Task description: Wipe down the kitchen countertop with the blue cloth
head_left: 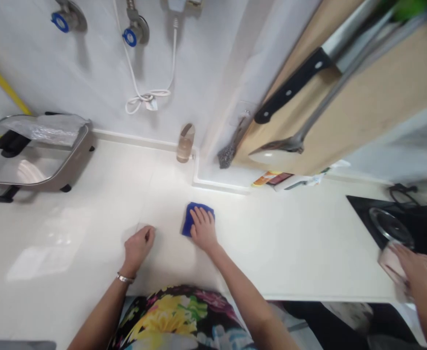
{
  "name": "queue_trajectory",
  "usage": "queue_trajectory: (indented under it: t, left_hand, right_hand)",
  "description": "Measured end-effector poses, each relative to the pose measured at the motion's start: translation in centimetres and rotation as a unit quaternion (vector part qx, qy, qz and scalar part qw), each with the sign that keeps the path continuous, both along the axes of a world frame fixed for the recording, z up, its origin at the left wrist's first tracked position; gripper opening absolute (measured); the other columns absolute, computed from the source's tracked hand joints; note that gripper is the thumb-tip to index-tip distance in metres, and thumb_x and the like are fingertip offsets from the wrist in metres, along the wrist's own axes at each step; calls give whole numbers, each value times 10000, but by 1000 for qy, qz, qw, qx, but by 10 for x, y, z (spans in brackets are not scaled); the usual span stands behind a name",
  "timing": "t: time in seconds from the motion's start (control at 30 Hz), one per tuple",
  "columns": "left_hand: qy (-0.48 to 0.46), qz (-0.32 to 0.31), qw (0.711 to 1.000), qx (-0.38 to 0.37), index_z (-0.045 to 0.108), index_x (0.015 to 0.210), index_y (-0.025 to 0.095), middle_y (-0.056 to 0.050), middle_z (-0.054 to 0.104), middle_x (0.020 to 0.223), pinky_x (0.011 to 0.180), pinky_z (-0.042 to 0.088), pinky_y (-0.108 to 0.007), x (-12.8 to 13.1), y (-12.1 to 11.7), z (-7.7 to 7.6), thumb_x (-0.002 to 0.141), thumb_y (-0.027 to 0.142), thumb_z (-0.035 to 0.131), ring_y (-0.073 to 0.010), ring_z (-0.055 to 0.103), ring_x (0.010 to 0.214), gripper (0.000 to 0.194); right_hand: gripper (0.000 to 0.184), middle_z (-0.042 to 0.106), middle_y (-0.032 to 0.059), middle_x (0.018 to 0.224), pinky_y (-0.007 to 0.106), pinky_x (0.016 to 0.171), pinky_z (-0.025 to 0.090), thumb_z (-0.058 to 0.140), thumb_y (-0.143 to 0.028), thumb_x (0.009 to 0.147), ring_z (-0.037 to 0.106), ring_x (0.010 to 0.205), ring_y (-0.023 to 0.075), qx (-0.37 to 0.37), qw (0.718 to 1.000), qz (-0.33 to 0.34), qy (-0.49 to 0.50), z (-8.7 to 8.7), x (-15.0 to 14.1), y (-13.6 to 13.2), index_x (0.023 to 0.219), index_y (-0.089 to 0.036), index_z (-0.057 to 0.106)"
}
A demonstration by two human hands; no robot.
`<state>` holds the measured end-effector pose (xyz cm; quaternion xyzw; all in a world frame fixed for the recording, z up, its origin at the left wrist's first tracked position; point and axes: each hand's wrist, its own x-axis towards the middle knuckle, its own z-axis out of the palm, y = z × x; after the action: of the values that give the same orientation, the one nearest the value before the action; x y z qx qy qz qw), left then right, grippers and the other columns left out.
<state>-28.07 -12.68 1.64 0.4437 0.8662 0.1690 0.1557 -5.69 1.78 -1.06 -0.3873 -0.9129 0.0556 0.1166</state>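
My right hand (203, 229) presses a folded blue cloth (187, 224) onto the white countertop (100, 253), its fingers laid over the cloth. To the left of it, my left hand (139, 245) is closed with its fingers curled in, close to the counter. A faint pale edge shows by its knuckles, but I cannot make out what it holds, if anything. A metal bracelet (125, 278) circles the left wrist. Against the wall beyond the hands stands a small clear container (185, 145) with a dark strip inside.
An electric pan (58, 167) with a glass lid stands at the left. A wooden board (374, 107) at the right has a black-handled knife (290, 90) and a spoon (282, 148) in front. Another person's hands (414, 265) hold a pale cloth (390, 265) near a black cooktop (366, 214).
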Motion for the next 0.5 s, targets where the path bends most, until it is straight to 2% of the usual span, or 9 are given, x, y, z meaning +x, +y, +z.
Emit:
queue_trajectory:
  t: [0.13, 0.23, 0.33, 0.5]
  left_hand:
    - [10, 4, 1000, 8, 725, 1081, 267, -24, 754, 920, 643, 306, -256, 0, 1, -4, 968, 410, 438, -165, 627, 764, 340]
    - [14, 12, 1000, 14, 727, 1085, 270, -29, 748, 888, 628, 295, -258, 1, 3, -6, 957, 411, 434, -172, 619, 749, 349]
    - [18, 17, 1000, 19, 727, 1093, 274, -37, 744, 887, 621, 290, -262, 1, 3, -6, 948, 421, 431, -182, 615, 752, 360]
    - [-1, 21, 1000, 9, 723, 1084, 290, -31, 726, 849, 635, 316, -264, 2, 3, 2, 943, 448, 413, -192, 606, 760, 375]
  right_hand:
    - [611, 332, 72, 1614, 504, 1238, 106, 407, -338, 954, 236, 1486, 259, -14, 1000, 11, 4, 3, 13, -48, 1541, -193, 325]
    - [608, 332, 61, 1614, 494, 1247, 114, 424, -332, 951, 234, 1493, 247, -25, 999, 32, 17, 6, 35, -74, 1538, -209, 332]
    - [608, 343, 54, 1609, 496, 1250, 134, 434, -293, 938, 239, 1496, 241, -32, 999, 30, 31, 10, 65, -95, 1534, -217, 343]
    - [632, 335, 47, 1612, 508, 1242, 191, 431, -250, 927, 245, 1500, 241, -29, 999, -17, 21, 10, 126, -121, 1547, -226, 311]
